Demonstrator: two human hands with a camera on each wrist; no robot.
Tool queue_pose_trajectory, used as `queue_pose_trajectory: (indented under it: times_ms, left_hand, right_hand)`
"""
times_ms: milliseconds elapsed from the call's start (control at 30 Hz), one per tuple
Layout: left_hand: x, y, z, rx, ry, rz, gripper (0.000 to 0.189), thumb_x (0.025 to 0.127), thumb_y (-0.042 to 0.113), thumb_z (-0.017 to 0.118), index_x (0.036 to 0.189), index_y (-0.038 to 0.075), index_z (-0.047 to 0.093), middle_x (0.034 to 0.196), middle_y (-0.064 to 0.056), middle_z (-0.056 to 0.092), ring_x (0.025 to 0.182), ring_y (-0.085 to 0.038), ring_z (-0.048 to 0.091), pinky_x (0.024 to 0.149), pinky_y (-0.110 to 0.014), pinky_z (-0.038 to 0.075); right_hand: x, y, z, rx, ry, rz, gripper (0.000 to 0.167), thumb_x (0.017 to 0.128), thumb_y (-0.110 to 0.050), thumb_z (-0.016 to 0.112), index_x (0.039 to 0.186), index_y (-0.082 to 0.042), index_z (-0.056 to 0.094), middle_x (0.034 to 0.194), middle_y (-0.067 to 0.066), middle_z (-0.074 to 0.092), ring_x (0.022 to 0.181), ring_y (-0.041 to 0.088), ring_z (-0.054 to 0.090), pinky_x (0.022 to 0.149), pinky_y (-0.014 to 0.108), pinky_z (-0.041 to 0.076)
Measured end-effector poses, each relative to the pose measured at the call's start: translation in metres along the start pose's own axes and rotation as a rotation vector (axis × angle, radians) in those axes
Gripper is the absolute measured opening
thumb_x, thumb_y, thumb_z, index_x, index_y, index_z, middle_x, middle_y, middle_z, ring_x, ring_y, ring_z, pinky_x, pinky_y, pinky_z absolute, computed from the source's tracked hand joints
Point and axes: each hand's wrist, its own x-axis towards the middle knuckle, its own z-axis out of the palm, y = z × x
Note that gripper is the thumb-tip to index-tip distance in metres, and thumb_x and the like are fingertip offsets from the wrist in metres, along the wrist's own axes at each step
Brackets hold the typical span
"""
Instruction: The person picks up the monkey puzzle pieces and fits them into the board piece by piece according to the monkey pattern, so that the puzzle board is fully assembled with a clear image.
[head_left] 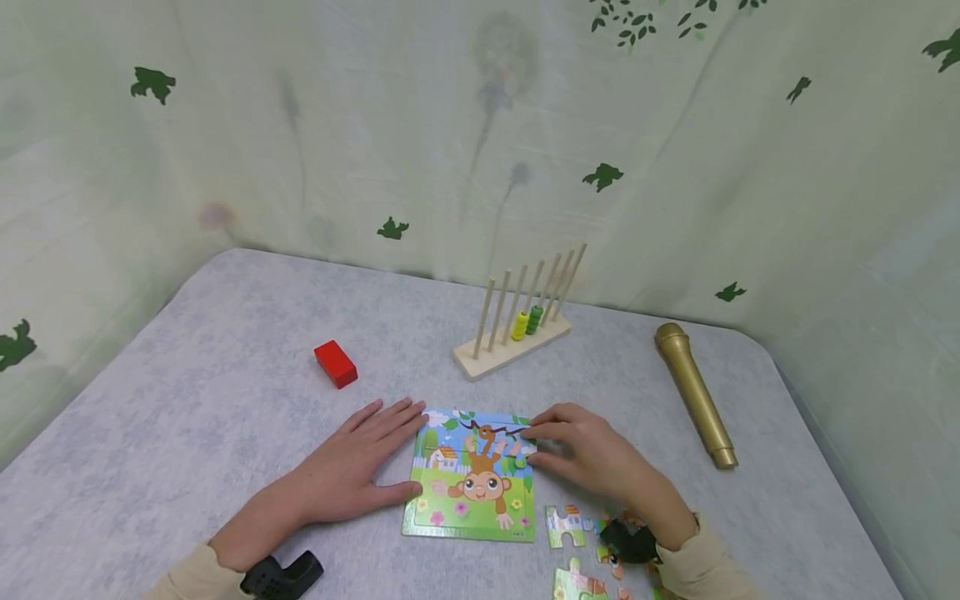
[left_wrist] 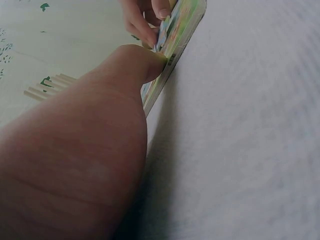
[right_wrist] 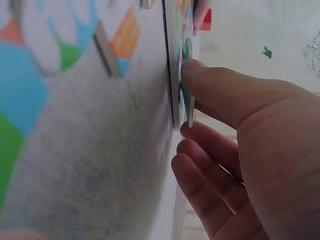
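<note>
A puzzle board [head_left: 472, 527] with a monkey picture lies flat on the table in the head view. My left hand [head_left: 367, 462] rests at its left side with fingers spread, its thumb touching the board's edge. At the upper right of the board, my right hand [head_left: 588, 450] pinches a puzzle piece [right_wrist: 188, 107]. In the right wrist view the thumb lies against this piece, which is slightly tilted over the board. Most of that piece is hidden by my fingers in the head view. Loose puzzle pieces [head_left: 564, 527] lie below my right hand, some covered by the right wrist strap [head_left: 630, 543].
Behind the board stands a wooden peg rack [head_left: 502, 357] with yellow and green beads. A red block [head_left: 336, 364] lies at the back left, a gold microphone [head_left: 696, 396] at the right. A patterned curtain [head_left: 480, 125] hangs behind the table.
</note>
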Motion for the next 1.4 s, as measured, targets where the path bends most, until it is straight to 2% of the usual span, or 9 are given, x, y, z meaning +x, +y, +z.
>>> queue_pose_trajectory:
  times_ms: [500,767,1100,1400]
  left_hand:
    - [0.000,0.001,0.000,0.010,-0.001,0.002,0.088,0.094,0.071,0.056,0.161,0.017,0.037,0.169,0.002,0.032,0.158,-0.021,0.024,0.128,-0.048,0.015]
    - [0.000,0.001,-0.001,0.003,-0.009,-0.008,0.089,0.094,0.071,0.056,0.162,0.018,0.037,0.169,0.003,0.031,0.158,-0.022,0.023,0.128,-0.050,0.015]
    - [0.001,0.000,-0.001,0.003,-0.017,-0.010,0.088,0.093,0.072,0.055,0.161,0.018,0.038,0.169,0.003,0.032,0.158,-0.022,0.024,0.128,-0.051,0.016]
    - [0.002,0.000,-0.001,0.001,-0.012,-0.001,0.087,0.094,0.071,0.055,0.161,0.017,0.038,0.168,0.001,0.033,0.157,-0.023,0.026,0.128,-0.051,0.016]
  right_hand:
    - [0.006,-0.004,0.002,-0.024,0.002,0.001,0.032,0.095,-0.032,0.076,0.124,-0.019,0.076,0.122,-0.001,0.069,0.113,0.016,0.066,0.093,0.038,0.060]
    - [0.009,-0.009,0.004,-0.055,-0.013,-0.031,0.032,0.095,-0.032,0.075,0.124,-0.019,0.076,0.124,0.002,0.069,0.115,0.019,0.064,0.095,0.039,0.058]
    - [0.011,-0.019,0.008,-0.125,-0.029,0.041,0.032,0.096,-0.034,0.075,0.124,-0.020,0.076,0.125,0.004,0.069,0.117,0.023,0.064,0.096,0.042,0.058]
    - [0.010,-0.017,0.010,-0.146,-0.025,0.043,0.033,0.097,-0.036,0.073,0.127,-0.022,0.075,0.128,0.002,0.067,0.120,0.023,0.061,0.097,0.042,0.058]
